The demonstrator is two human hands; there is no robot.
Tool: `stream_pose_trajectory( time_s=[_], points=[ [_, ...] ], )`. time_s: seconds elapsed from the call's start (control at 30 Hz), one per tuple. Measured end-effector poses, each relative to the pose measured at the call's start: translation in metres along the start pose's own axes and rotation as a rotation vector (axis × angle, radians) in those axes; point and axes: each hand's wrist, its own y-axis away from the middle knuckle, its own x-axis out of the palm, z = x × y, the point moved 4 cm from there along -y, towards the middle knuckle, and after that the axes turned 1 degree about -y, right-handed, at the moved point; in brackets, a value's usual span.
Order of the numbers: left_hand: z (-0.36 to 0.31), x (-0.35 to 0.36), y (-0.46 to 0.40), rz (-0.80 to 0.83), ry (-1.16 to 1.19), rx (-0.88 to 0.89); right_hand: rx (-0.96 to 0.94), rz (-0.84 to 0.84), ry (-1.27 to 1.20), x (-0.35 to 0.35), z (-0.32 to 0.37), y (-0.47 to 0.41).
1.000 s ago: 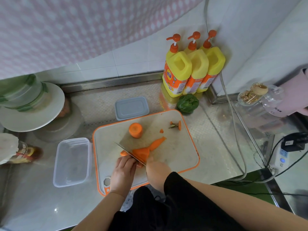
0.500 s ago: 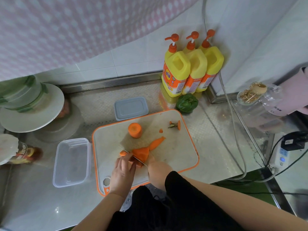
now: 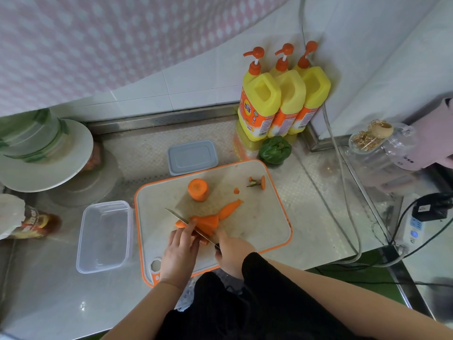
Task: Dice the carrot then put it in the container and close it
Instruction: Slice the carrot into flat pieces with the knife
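head view: on the steel desk (image 3: pixel 318 197) lies a white cutting board (image 3: pixel 257 217) with an orange rim. near its front edge, the left hand (image 3: pixel 180 251) rests on the sliced carrot (image 3: pixel 206 223), fingers curled down over the pieces and pressing them to the board. the right hand (image 3: pixel 232 251) grasps the handle of a knife (image 3: pixel 188 223), whose blade runs slantwise across the carrot pieces, its tip pointing away to the left. a tapered carrot tip (image 3: pixel 230 208) lies touching the far side of the sliced pile. farther back on the board stands an upright carrot chunk (image 3: pixel 198 189), cut face up, and near the far right corner lies the trimmed stem end (image 3: pixel 257 183), with a small orange scrap (image 3: pixel 236 190) between them. the clear container (image 3: pixel 104 235) sits open on the desk just left of the board, nothing in it. its grey lid (image 3: pixel 192 157) lies flat on the desk behind the board. three yellow pump bottles (image 3: pixel 282 101) stand against the wall, a green vegetable (image 3: pixel 275 149) at their foot.
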Motion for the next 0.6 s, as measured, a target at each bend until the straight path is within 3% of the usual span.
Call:
stream_pose_trajectory(
  time_s=[0.3, 0.6],
  points=[
    [0.005, -0.002, 0.001, -0.033, 0.081, -0.039, 0.089, -0.021, 0.112, -0.002, -0.004, -0.008],
    [0.005, -0.002, -0.003, -0.082, 0.021, 0.097, 0.145, -0.012, 0.032, -0.005, -0.008, -0.008]
  ],
)
